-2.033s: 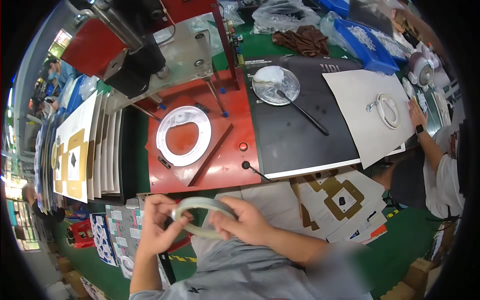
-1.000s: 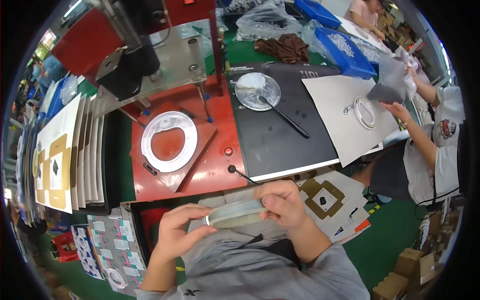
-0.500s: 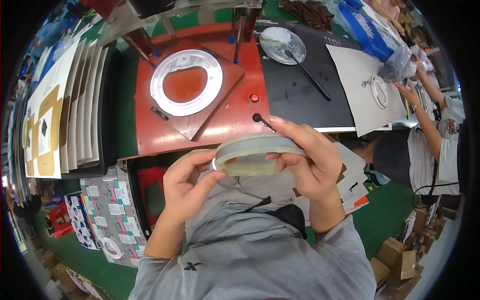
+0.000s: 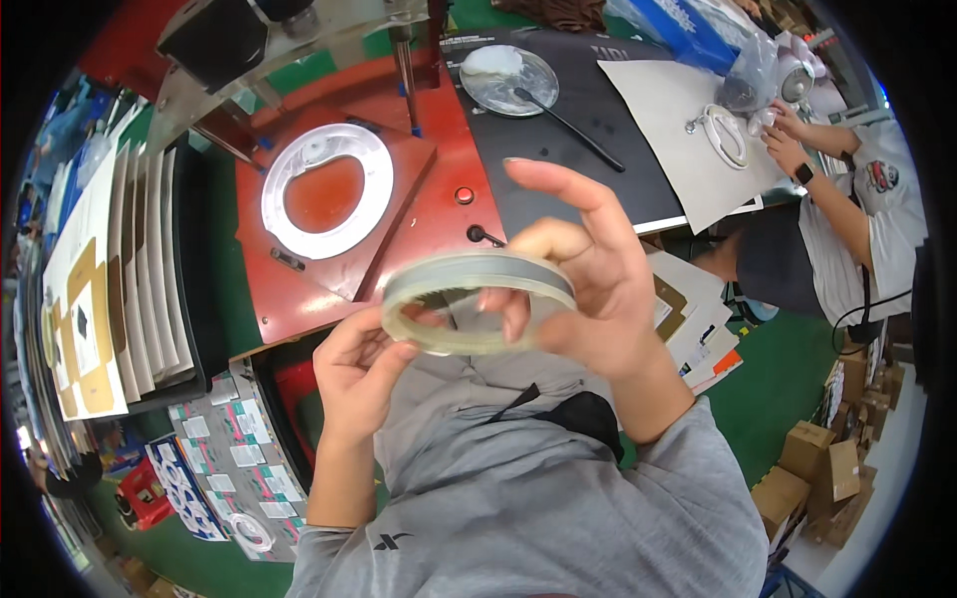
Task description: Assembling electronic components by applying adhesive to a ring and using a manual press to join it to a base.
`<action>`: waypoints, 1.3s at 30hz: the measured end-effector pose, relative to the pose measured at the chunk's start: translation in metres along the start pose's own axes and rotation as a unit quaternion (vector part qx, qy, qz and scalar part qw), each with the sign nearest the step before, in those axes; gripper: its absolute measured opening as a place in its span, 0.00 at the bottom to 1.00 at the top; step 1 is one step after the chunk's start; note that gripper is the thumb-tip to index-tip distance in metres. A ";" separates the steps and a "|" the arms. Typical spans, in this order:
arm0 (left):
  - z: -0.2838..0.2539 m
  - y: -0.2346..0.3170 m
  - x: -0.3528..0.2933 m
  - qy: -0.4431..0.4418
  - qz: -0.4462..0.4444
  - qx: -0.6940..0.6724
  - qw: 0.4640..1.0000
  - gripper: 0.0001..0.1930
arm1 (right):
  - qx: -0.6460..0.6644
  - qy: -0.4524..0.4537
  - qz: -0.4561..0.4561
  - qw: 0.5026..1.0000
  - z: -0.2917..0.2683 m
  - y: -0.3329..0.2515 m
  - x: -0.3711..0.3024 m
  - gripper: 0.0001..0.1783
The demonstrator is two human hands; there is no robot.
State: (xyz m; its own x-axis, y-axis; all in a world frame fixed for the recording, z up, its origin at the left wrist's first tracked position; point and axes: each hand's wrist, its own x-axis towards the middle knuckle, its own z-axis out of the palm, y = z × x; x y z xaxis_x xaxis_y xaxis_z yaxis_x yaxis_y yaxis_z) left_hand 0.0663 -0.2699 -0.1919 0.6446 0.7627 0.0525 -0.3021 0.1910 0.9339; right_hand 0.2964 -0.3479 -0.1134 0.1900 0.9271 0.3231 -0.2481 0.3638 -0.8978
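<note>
Pale lettering point(image 4: 612, 54) stands along the far edge of the black board point(image 4: 543, 169), its small lines unreadable. The grey shirt point(image 4: 538, 488) bears one dark, letter-like mark point(image 4: 391, 541).

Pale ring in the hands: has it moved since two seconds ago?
Yes: against the red button, the pale ring has shifted right, from lower left to roughly below it.

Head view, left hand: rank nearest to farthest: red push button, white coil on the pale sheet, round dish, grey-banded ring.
From the left hand:
1. Grey-banded ring: in its fingers.
2. Red push button: ahead and right, on the red machine base.
3. Round dish: farther ahead, right of the base.
4. White coil: far right, on the pale sheet.
</note>
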 end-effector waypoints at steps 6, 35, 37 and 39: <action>-0.002 0.013 0.002 0.044 0.038 0.057 0.997 0.16 | -0.477 0.239 0.005 0.846 -0.122 0.016 0.027 0.13; -0.021 0.067 0.000 0.075 0.210 0.332 0.917 0.17 | -0.592 0.234 0.017 0.771 -0.168 0.023 0.060 0.12; -0.025 0.074 0.003 0.065 0.219 0.347 0.910 0.19 | -0.479 0.254 0.090 0.836 -0.152 0.016 0.049 0.14; -0.026 0.081 0.010 0.055 0.258 0.364 0.893 0.18 | -0.398 0.247 0.101 0.878 -0.141 0.008 0.034 0.16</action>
State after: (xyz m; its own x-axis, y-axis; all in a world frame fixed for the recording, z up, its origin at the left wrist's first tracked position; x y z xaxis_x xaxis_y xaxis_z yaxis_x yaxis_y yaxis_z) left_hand 0.0304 -0.2307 -0.1244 0.4662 0.6974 0.5443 0.0232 -0.6247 0.7805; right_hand 0.4345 -0.3266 -0.1516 0.6554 0.7420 0.1408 0.3804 -0.1633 -0.9103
